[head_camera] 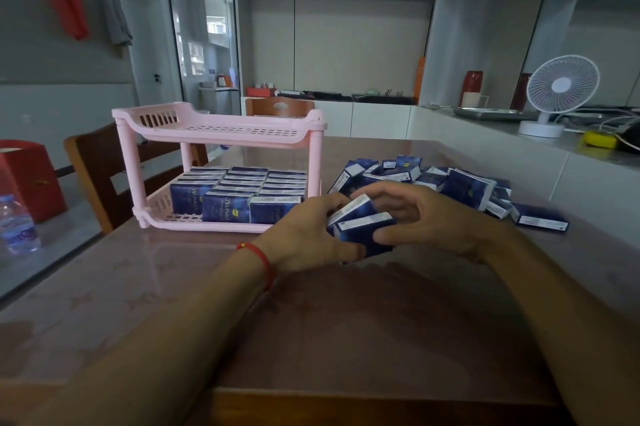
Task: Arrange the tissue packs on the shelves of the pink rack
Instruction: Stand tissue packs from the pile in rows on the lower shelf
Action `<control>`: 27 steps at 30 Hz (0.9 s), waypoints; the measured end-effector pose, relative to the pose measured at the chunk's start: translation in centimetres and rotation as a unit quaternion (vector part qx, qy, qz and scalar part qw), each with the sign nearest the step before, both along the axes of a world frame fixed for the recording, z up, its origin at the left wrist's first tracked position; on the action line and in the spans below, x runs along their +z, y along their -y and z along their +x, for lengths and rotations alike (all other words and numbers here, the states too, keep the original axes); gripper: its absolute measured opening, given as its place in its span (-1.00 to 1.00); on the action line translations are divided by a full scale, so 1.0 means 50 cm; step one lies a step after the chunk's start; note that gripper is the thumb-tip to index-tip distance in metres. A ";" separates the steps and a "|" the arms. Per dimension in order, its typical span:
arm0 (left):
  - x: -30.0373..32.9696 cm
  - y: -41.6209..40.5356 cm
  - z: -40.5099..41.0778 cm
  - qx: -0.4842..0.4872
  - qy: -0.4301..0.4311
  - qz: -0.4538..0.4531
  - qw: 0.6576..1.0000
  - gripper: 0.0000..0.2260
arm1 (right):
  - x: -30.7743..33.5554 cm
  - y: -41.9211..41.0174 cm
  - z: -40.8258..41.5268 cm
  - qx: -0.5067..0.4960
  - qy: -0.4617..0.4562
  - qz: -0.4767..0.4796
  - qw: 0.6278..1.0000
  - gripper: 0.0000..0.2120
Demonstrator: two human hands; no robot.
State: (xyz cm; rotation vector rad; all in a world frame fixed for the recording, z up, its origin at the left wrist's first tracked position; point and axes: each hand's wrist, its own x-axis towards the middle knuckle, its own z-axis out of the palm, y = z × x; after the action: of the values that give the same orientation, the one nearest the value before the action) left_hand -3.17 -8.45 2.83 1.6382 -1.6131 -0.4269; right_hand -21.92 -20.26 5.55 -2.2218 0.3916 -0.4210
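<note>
Nearest you, both hands meet over the counter [145, 290], closed around a small bundle of packs [360, 223]. Your left hand [311, 235], the one with the red bracelet [259, 259], cups the bundle from the side and underneath; your right hand [426, 217] presses in from the other side, fingers curled over the top. How many packs are in the grip is hard to tell: at least two, slightly fanned.

These packs look light and soft, wrapped in glossy film, so they will likely squash a little and slide against each other. Take them by the broad faces and squeeze evenly; a stack pinched at one corner would probably splay out. Squaring the edges against the counter should help before you carry them over.

Just beyond your left hand stands the rack [221, 129]. Its lower shelf [162, 214] is already full of packs standing upright in tight rows; its upper shelf [242, 133] looks empty, so that is probably where this bundle belongs.

To the right, behind your hands, a loose pile [450, 179] of packs lies jumbled on the counter.

The wrappers are dark blue with white ends. The print is too blurred to read with any confidence.
</note>
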 end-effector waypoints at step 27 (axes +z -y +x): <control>0.029 -0.319 0.222 0.098 0.044 -0.047 0.993 -0.36 | 0.015 -0.228 0.239 -0.063 0.049 -0.216 0.973 -0.70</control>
State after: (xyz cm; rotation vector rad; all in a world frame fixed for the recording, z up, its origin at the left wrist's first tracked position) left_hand 7.91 7.53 4.30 1.7442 -1.4931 -0.1783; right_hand -9.95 -8.84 6.31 -2.5903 0.4191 -0.7391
